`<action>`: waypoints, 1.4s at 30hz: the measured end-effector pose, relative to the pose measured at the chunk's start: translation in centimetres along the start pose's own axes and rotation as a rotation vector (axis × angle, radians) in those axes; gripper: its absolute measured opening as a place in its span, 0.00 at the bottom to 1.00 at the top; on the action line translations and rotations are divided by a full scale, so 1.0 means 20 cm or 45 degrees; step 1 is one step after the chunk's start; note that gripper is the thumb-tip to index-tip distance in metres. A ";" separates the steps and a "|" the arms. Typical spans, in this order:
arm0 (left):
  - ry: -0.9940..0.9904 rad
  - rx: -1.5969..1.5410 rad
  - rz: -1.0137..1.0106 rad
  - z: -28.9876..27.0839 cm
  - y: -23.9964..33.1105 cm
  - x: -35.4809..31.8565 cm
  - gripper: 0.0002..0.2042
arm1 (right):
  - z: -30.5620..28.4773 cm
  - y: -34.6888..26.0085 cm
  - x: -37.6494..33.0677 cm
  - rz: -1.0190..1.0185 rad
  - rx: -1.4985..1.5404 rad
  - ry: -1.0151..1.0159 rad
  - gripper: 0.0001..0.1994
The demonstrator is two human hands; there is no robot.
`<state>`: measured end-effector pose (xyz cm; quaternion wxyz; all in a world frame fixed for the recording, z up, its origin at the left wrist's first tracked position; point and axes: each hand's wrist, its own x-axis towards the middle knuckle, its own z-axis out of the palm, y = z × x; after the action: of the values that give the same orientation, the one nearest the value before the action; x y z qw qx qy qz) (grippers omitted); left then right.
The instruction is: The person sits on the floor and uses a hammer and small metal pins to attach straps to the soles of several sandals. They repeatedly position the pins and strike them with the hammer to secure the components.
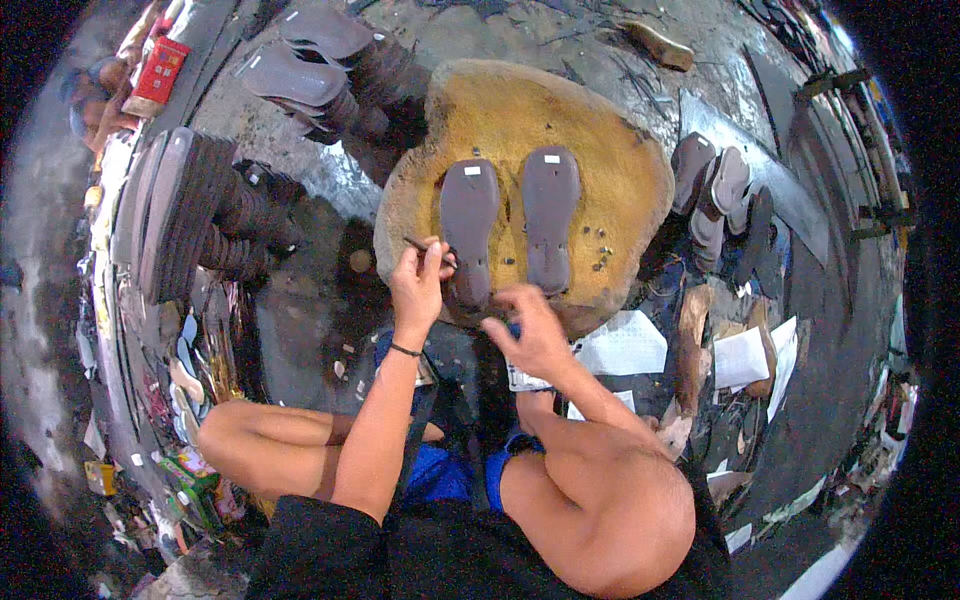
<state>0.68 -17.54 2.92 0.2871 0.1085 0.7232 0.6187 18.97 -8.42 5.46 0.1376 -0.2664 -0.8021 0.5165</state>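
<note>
On the stone (612, 150), two shoe soles (470, 212) are lying toes toward twelve o'clock, seemingly for easy reach, the left hand (418, 285) at eight gripping a dark stick (413, 242), the right hand (538, 337) at six hanging half-open.

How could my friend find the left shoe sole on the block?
Find the big yellowish block. On it lie a right sole and the left sole, both brown. The left one is nearer the left hand, which holds a thin dark tool.
</note>
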 end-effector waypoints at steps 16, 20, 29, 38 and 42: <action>0.010 0.493 0.414 0.17 -0.04 -0.05 0.12 | -0.84 0.80 -0.93 0.893 -1.346 0.536 0.34; 0.066 0.720 0.673 0.16 -0.02 -0.05 0.10 | -0.81 0.62 -0.79 0.918 -0.834 0.601 0.36; -0.034 0.775 0.627 0.15 -0.05 -0.05 0.10 | -0.35 -0.01 -0.50 0.679 0.966 0.414 0.32; -0.061 1.004 0.709 0.10 -0.10 -0.02 0.11 | -0.47 -0.36 -0.18 0.277 0.606 0.304 0.31; -0.097 0.986 0.812 0.14 -0.06 -0.03 0.10 | -0.49 -0.39 -0.11 -0.170 0.737 0.478 0.28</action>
<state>3.00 -15.84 1.74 0.0486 0.4453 0.8195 0.3575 23.38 -4.69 16.77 0.3858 -0.2538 -0.5988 0.6544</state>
